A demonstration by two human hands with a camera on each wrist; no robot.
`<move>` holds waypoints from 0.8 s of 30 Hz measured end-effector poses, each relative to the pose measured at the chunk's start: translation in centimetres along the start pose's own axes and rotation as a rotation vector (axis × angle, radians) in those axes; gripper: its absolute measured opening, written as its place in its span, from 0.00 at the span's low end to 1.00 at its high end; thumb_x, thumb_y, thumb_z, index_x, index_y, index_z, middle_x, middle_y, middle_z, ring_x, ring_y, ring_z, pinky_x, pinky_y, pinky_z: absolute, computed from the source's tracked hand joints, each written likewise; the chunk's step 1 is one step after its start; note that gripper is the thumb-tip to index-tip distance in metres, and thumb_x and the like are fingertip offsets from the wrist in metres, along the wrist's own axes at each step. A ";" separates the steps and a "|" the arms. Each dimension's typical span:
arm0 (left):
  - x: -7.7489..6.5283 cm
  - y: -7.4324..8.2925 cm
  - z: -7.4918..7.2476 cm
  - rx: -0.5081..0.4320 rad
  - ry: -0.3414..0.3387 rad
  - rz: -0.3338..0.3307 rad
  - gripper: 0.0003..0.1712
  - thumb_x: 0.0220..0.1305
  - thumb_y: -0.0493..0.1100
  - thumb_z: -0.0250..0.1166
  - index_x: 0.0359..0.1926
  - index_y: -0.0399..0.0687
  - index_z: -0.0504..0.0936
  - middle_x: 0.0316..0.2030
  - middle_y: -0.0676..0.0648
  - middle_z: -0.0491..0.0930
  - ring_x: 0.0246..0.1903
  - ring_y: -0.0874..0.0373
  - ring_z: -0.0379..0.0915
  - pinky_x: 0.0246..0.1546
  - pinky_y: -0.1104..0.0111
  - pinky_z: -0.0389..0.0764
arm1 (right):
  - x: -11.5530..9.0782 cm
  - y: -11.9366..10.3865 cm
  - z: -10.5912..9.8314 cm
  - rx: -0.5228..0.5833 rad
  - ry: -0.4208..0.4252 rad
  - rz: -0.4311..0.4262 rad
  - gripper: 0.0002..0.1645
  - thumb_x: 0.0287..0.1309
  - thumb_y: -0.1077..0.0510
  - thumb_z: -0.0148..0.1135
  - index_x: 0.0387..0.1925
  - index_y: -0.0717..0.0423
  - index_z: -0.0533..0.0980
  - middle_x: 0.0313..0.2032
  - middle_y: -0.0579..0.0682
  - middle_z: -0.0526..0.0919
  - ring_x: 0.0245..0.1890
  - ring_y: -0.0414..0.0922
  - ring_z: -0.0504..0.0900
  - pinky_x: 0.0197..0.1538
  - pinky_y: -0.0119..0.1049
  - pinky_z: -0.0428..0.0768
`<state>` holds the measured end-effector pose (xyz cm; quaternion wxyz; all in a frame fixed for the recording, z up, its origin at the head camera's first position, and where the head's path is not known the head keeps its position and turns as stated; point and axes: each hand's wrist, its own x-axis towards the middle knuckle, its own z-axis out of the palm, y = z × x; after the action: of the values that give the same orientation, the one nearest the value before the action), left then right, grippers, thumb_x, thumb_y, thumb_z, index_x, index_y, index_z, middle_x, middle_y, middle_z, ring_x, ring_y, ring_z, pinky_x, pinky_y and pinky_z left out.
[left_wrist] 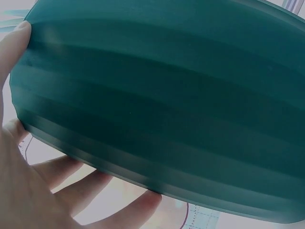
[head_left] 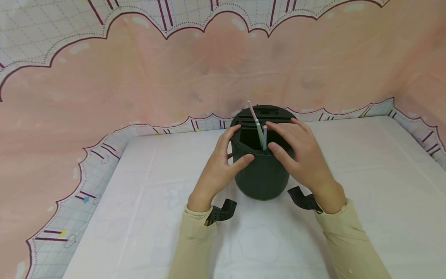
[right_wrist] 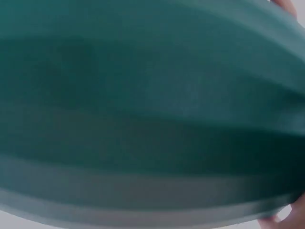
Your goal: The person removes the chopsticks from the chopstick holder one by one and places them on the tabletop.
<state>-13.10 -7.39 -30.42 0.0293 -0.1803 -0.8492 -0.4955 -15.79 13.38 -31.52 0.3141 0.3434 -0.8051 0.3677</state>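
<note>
A dark green ribbed container (head_left: pixel 263 178) stands upright on the white-covered table, with a slotted black lid part (head_left: pixel 275 112) over the back half of its top. From the opening in front, a long thin pastel stick (head_left: pixel 256 122) leans out to the left, and a shorter pale blue stick (head_left: pixel 265 140) rises beside it. My left hand (head_left: pixel 218 170) grips the container's left side, thumb in front near the rim and fingers spread along the far side. At the right rim, my right hand (head_left: pixel 303 155) has its index finger and thumb extended over the opening, right beside the short stick.
The white table cover (head_left: pixel 156 217) stretches around the container. A peach cloth with a scalloped, lined border (head_left: pixel 94 182) hangs behind and along the left. Black wrist straps (head_left: pixel 223 210) jut inward from both sleeves.
</note>
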 end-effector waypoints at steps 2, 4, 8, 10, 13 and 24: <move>0.0 0.0 0.0 0.003 0.000 0.001 0.40 0.58 0.56 0.59 0.67 0.61 0.49 0.66 0.57 0.47 0.63 0.64 0.45 0.54 0.57 0.67 | 0.0 -0.3 0.0 -0.013 -0.018 0.016 0.26 0.61 0.50 0.52 0.58 0.56 0.68 0.49 0.51 0.77 0.53 0.48 0.70 0.64 0.47 0.51; -0.1 0.0 0.0 0.005 0.000 0.003 0.40 0.58 0.56 0.59 0.67 0.60 0.49 0.66 0.57 0.46 0.63 0.64 0.45 0.54 0.57 0.67 | -0.1 -0.5 0.0 -0.019 -0.033 0.032 0.27 0.60 0.51 0.52 0.60 0.56 0.65 0.50 0.52 0.76 0.54 0.48 0.70 0.64 0.46 0.50; -0.1 -0.1 0.1 0.007 0.003 0.004 0.40 0.58 0.57 0.58 0.67 0.61 0.49 0.66 0.57 0.46 0.63 0.64 0.45 0.54 0.57 0.67 | -0.2 -0.8 -0.2 -0.011 -0.067 0.051 0.29 0.60 0.53 0.53 0.61 0.55 0.63 0.50 0.52 0.76 0.54 0.47 0.70 0.65 0.46 0.48; -0.2 -0.1 0.2 0.008 0.006 0.005 0.40 0.58 0.57 0.59 0.67 0.61 0.49 0.66 0.58 0.47 0.63 0.64 0.45 0.54 0.57 0.67 | -0.2 -0.9 -0.2 -0.003 -0.083 0.050 0.28 0.59 0.55 0.54 0.61 0.54 0.64 0.48 0.51 0.77 0.52 0.47 0.71 0.65 0.46 0.47; -0.2 -0.2 0.2 0.006 0.011 0.007 0.40 0.57 0.57 0.59 0.67 0.62 0.50 0.66 0.58 0.47 0.63 0.64 0.46 0.54 0.57 0.67 | -0.3 -1.0 -0.2 0.012 -0.088 0.047 0.26 0.56 0.58 0.57 0.58 0.54 0.68 0.42 0.50 0.79 0.48 0.46 0.73 0.64 0.46 0.47; -0.6 0.1 0.1 -0.004 0.003 0.006 0.40 0.57 0.57 0.59 0.67 0.61 0.50 0.66 0.57 0.47 0.63 0.65 0.46 0.55 0.58 0.66 | -0.4 -0.9 -0.8 0.051 -0.070 -0.009 0.13 0.47 0.63 0.65 0.38 0.55 0.80 0.37 0.47 0.81 0.44 0.45 0.75 0.63 0.47 0.53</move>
<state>-12.52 -7.45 -30.55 0.0320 -0.1822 -0.8475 -0.4975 -14.63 13.76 -31.08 0.2783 0.3677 -0.8044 0.3745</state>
